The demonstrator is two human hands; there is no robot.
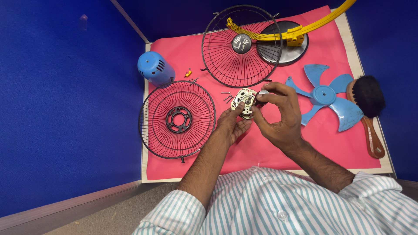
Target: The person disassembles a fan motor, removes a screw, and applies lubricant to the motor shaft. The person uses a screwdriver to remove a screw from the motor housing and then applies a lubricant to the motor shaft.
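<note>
Two hands on one part: your left hand [232,123] cups the small fan motor [244,102] from below, fingers partly curled under it, and your right hand [278,114] pinches closed on its far side, thumb and forefinger near a small grey piece [263,92] that's hard to make out. The motor is held just above the pink mat [331,148], between the rear wire guard [177,119] and the blue fan blade [327,96]. Loose screws [226,96] lie on the mat just left of the motor, and a small yellow bit [188,73] sits by the blue motor cover [154,67]. Risks, as judgement: your grip is fingertip only, so a twist could let the motor slip and drop onto those screws, scattering them toward the guard's wires. The front guard [241,45] and yellow stand [296,35] are well apart, as is the brush [369,109].
</note>
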